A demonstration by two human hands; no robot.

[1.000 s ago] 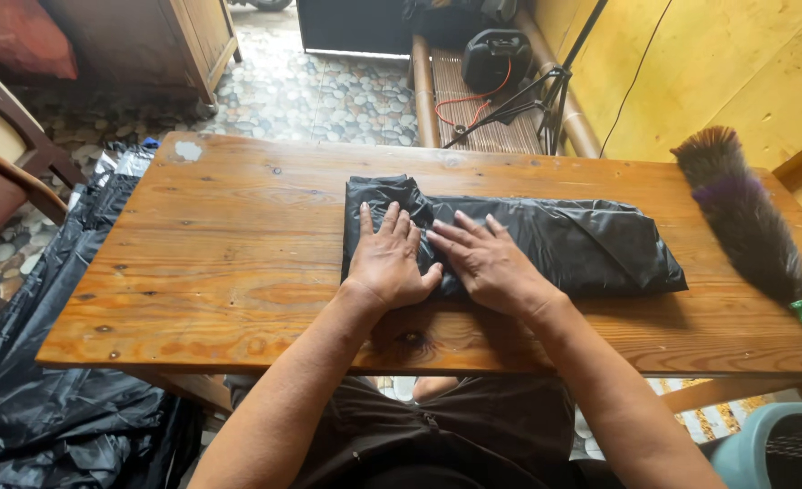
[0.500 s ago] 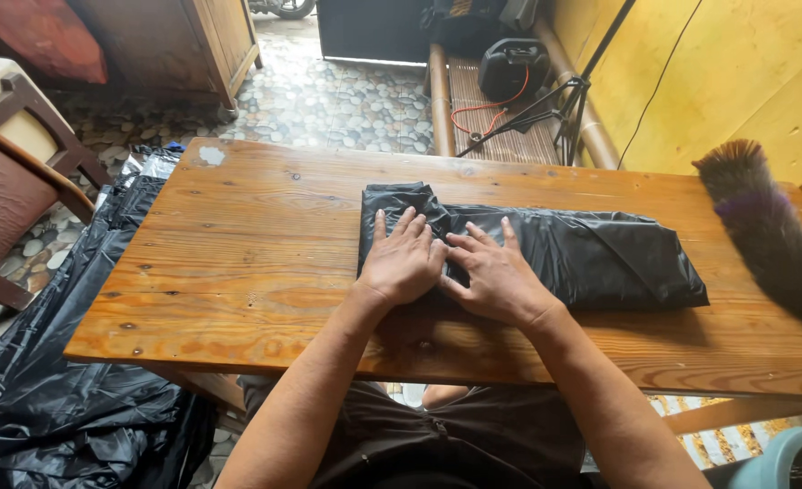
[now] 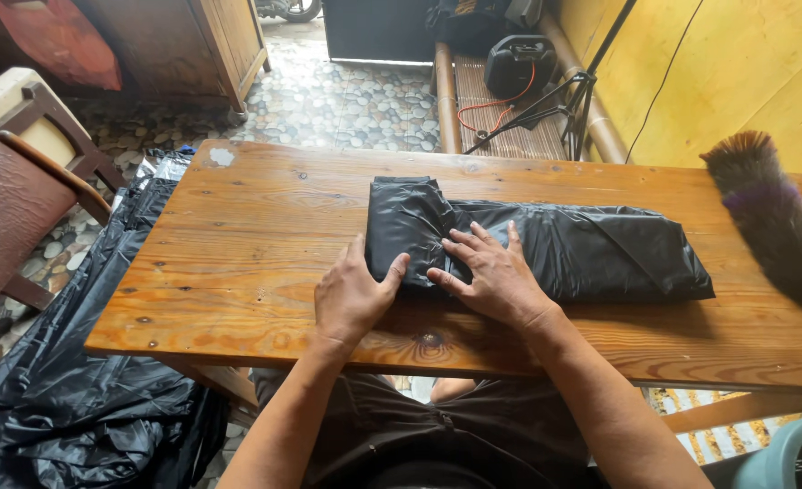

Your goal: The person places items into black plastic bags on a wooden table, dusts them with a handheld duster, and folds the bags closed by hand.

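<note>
Wooden table (image 3: 238, 226) on a pebble-patterned floor (image 3: 346, 100), yellow wall behind. One folded black plastic bag (image 3: 555, 249) lies mid-table; one feather duster (image 3: 772, 217) lies at the right end. Your left hand (image 3: 351, 294) cups the bag's near-left corner; your right hand (image 3: 496, 276) presses flat, fingers spread.

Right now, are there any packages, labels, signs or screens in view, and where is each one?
No label, sign or screen shows.
Folded black plastic bag: on the wooden table, long and flat, both hands on its left end.
Heap of black plastic bags: on the floor left of the table, crumpled and glossy.
</note>
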